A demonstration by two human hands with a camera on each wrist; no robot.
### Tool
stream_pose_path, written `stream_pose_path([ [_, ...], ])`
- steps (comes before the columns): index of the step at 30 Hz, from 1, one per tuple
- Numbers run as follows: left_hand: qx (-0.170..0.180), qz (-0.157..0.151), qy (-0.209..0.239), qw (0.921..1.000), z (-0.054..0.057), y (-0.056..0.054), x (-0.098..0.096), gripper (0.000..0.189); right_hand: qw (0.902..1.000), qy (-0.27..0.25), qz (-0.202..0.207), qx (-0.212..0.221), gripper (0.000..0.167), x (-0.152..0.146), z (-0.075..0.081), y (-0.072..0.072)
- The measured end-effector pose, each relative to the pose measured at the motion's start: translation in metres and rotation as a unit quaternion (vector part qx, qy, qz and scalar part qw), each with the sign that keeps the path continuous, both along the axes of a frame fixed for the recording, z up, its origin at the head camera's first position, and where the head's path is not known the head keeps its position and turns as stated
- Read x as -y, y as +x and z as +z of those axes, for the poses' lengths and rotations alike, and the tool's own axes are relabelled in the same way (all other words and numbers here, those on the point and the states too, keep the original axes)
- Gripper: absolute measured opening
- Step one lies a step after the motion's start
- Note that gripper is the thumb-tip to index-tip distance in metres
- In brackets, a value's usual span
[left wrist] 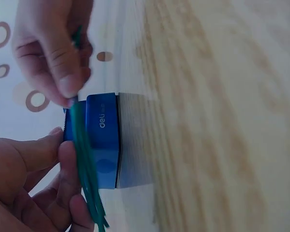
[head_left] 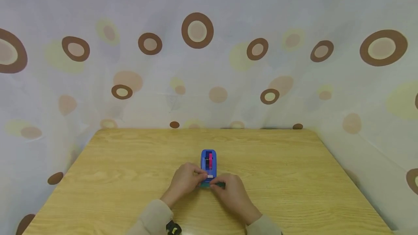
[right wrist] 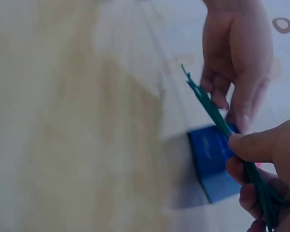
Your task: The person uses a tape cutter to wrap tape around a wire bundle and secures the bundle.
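Note:
A blue tape dispenser [head_left: 213, 171] with a pink roll core [head_left: 210, 161] sits on the table, its cutter end towards me. My left hand [head_left: 186, 178] is at the cutter. Its curled thumb and finger seem to pinch the tape's end there; the clear tape itself is hard to make out. My right hand [head_left: 231, 193] pinches a bundle of thin green strands [left wrist: 84, 154] around its middle, seen also in the right wrist view [right wrist: 210, 106]. The bundle lies crosswise just before the dispenser's near end, passing close to the left fingertips.
The wood-grain table [head_left: 281, 177] stretches out on both sides of the hands. A pale curtain [head_left: 225, 68] with brown rings hangs behind it and along its sides. On the left wrist area is a dark band [head_left: 173, 227].

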State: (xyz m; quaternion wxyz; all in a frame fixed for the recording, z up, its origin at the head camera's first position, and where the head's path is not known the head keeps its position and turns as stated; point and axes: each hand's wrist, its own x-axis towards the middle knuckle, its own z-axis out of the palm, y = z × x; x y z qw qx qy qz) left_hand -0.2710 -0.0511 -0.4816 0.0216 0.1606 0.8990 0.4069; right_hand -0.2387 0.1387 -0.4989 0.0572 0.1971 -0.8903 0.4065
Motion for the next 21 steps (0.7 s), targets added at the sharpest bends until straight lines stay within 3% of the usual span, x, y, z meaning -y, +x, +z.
stream_pose_path([
  [4, -0.033, -0.004, -0.014, 0.9993, -0.001, 0.002, 0.000, 0.011, 0.9998, -0.015, -0.010, 0.002, 0.007, -0.003, 0.005, 0.001],
  [10, -0.009, -0.011, -0.004, 0.9999, 0.002, 0.004, 0.002, 0.014, 0.9999, -0.005, 0.010, -0.007, 0.007, -0.002, 0.008, 0.003],
  [21, -0.003, -0.021, 0.011, 0.9997, 0.015, 0.010, 0.009, 0.014, 0.9997, 0.005, 0.015, -0.018, 0.006, 0.000, 0.018, 0.005],
])
